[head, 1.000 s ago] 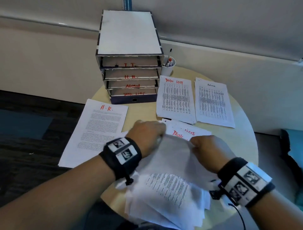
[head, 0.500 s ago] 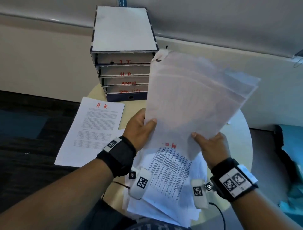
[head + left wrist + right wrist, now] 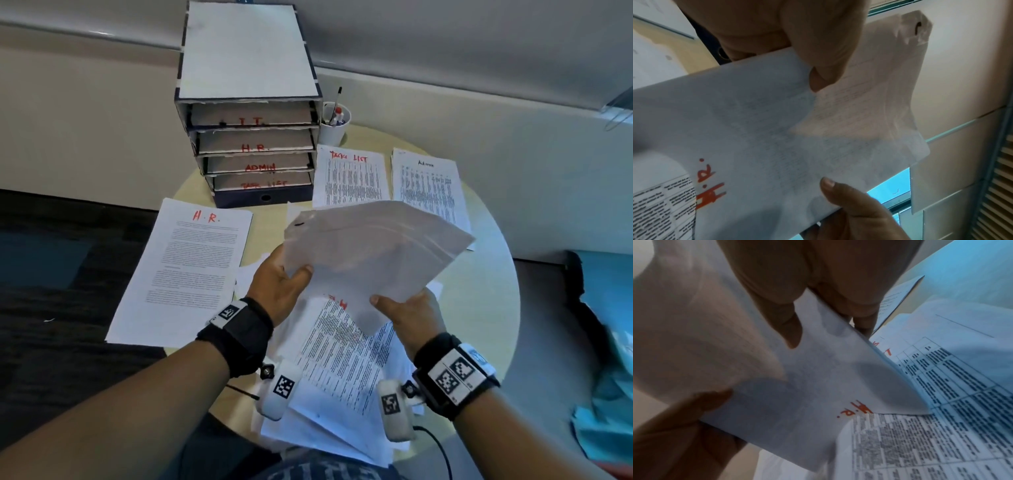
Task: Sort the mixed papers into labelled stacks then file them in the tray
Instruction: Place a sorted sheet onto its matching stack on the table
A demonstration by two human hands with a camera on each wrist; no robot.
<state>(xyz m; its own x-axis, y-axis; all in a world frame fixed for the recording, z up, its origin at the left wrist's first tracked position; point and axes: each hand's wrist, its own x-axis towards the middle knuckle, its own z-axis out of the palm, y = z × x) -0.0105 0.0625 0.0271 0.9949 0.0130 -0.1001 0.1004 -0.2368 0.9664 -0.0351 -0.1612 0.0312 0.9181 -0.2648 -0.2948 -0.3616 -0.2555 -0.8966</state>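
1. Two hands hold one fanned sheaf of papers (image 3: 373,250) up off the worktop (image 3: 486,308). The left hand (image 3: 279,291) pinches its near-left edge, thumb on top and fingers (image 3: 744,50) curled behind; the right hand (image 3: 409,317) pinches the near-right corner the same way.
2. The sheaf shows its blank backs; print ghosts faintly through, and the sheets are splayed so their far edges step apart. One top corner carries a small dark mark, seen in the left wrist view as a punched hole in a taped corner.
3. Under the sheaf lies the loose mixed pile (image 3: 342,370), printed side up, its top sheet headed "H.R." in red. The pile hangs over the near rim of the round worktop.
4. Three sorted stacks lie flat: the H.R. stack (image 3: 191,267) at the left, overhanging the worktop's left edge; the Task List stack (image 3: 352,178) and the Admin stack (image 3: 428,185) side by side at the far right, the sheaf's far edge covering their near ends from the head view.
5. The tray (image 3: 250,102) stands at the far edge against the wall, with four open shelves marked in red I.T., H.R., ADMIN and TASK LIST, top to bottom.
6. A white cup (image 3: 334,123) with pens stands just right of the tray.
7. Bare worktop shows between the H.R. stack and the tray, and along the right rim beyond the Admin stack.
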